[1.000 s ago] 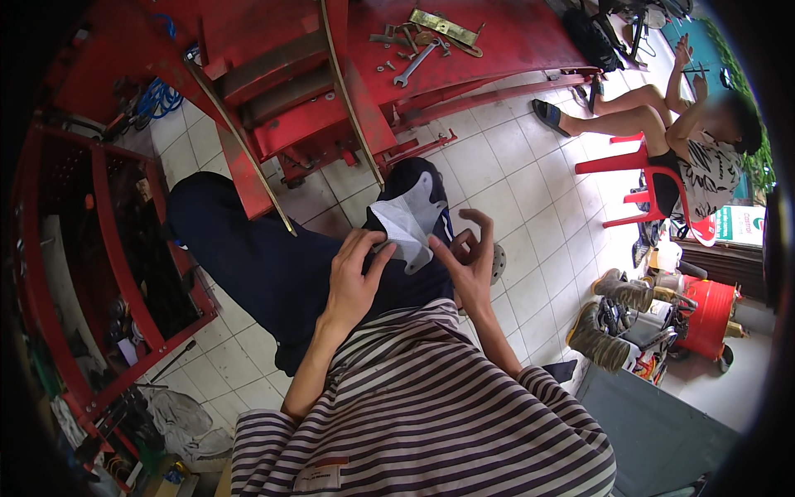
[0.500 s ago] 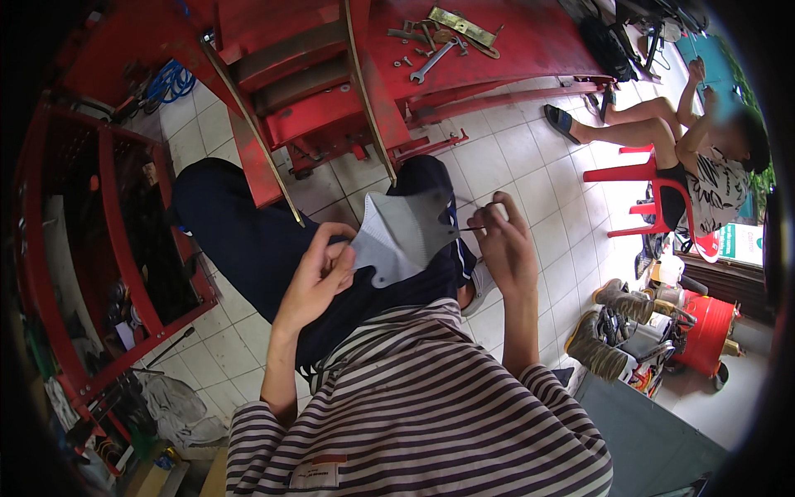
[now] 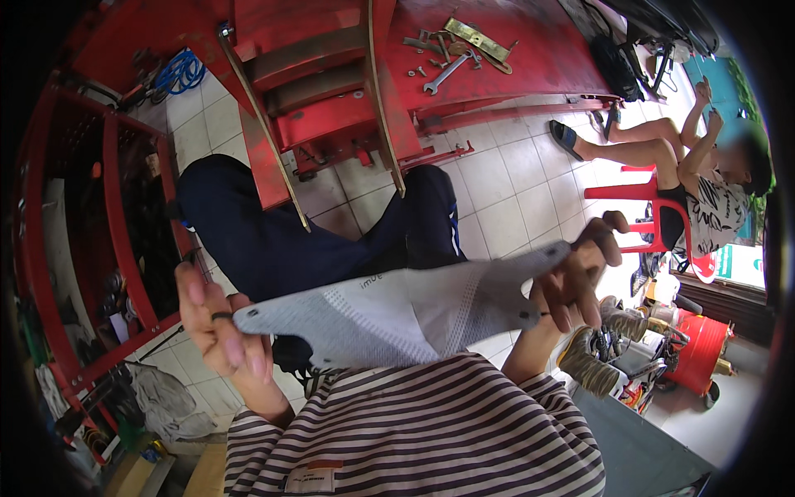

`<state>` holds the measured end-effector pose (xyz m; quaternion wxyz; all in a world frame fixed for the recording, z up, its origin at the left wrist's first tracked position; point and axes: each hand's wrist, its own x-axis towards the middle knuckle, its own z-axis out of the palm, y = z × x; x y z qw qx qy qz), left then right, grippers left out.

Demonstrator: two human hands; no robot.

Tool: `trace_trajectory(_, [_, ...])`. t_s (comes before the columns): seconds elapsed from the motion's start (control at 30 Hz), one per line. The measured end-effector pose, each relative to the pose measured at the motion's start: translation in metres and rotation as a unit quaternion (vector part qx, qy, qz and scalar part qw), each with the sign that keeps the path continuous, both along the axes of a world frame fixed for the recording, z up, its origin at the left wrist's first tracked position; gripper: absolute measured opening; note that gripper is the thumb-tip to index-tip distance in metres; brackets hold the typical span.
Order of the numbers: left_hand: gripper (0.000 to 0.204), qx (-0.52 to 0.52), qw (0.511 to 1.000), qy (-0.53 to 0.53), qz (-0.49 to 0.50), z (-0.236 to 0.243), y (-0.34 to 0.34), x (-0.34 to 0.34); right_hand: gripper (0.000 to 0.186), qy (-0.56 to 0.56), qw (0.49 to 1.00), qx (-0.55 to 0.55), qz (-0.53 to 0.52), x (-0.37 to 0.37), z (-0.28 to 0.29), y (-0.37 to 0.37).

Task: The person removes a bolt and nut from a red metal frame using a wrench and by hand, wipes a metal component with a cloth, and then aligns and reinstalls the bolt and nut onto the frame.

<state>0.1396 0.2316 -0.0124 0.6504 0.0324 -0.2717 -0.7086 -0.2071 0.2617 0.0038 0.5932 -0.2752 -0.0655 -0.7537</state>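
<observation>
A white face mask (image 3: 397,311) is stretched wide open in front of my striped shirt (image 3: 414,431). My left hand (image 3: 219,331) pinches its left end, an ear loop around the fingers. My right hand (image 3: 575,277) grips its right end, raised a little higher. Below the mask lie my dark blue trouser legs (image 3: 273,236) over the tiled floor.
A red workbench (image 3: 348,74) with a wrench (image 3: 443,74) and metal parts stands ahead. A red shelf frame (image 3: 108,248) is at the left. Another person sits on a red plastic chair (image 3: 654,215) at the right, near shoes (image 3: 592,364) and a red container (image 3: 700,356).
The folded mask has been pulled open sideways and lifted closer to the camera. Both hands have moved apart, left hand leftward, right hand rightward.
</observation>
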Motion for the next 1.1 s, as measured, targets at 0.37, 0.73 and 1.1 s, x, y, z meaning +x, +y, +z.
trace_trajectory(0.37, [0.031,-0.133,0.985,0.104,0.033,0.082,0.012,0.009,0.042,-0.007,0.98,-0.194,0.032,0.057,0.099,-0.007])
trace_trajectory(0.73, [0.026,-0.341,0.933,0.077,0.079,0.086,-0.007,-0.029,0.042,0.162,0.939,-0.3,0.052,0.046,0.118,-0.002])
trace_trajectory(1.1, [0.02,-0.361,0.922,0.115,0.085,0.085,-0.011,-0.023,0.046,0.18,0.917,-0.346,-0.085,0.057,0.119,-0.013])
